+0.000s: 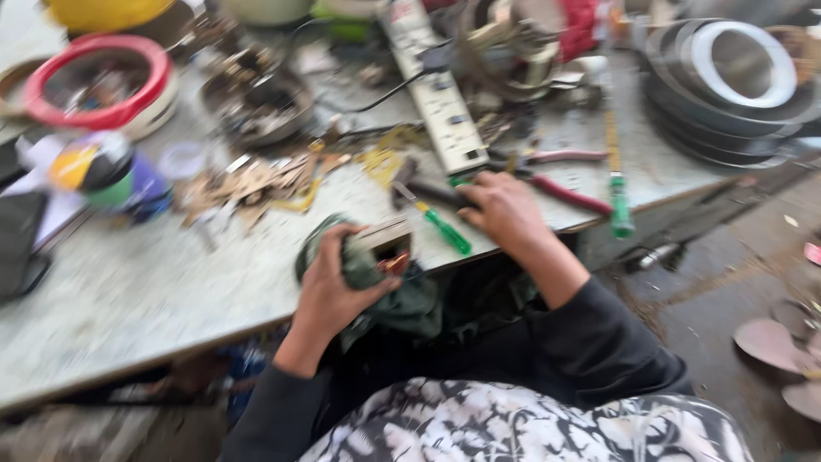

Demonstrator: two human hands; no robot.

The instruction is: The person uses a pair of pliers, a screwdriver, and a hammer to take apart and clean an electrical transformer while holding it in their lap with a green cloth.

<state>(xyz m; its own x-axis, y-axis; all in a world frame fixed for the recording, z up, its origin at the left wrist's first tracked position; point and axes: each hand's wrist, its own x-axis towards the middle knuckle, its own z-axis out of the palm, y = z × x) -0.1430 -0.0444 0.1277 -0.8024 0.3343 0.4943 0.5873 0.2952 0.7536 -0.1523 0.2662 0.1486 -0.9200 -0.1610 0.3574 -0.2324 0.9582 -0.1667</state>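
While your left hand (329,287) clamps its grip on the dark green cloth-wrapped copper-wound block (385,248) at the desk (154,282) edge, your right hand (500,210) closes over a dark tool handle; the green-handled screwdriver (445,228) lies slantwise between them, nearer your right.

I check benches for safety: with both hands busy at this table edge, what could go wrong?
The cloth-wrapped part in the left hand sits at the table edge and might drop. The right hand reaches among loose tools; the green screwdriver could roll off. The power strip lies amid metal scraps, perhaps a short-circuit risk.
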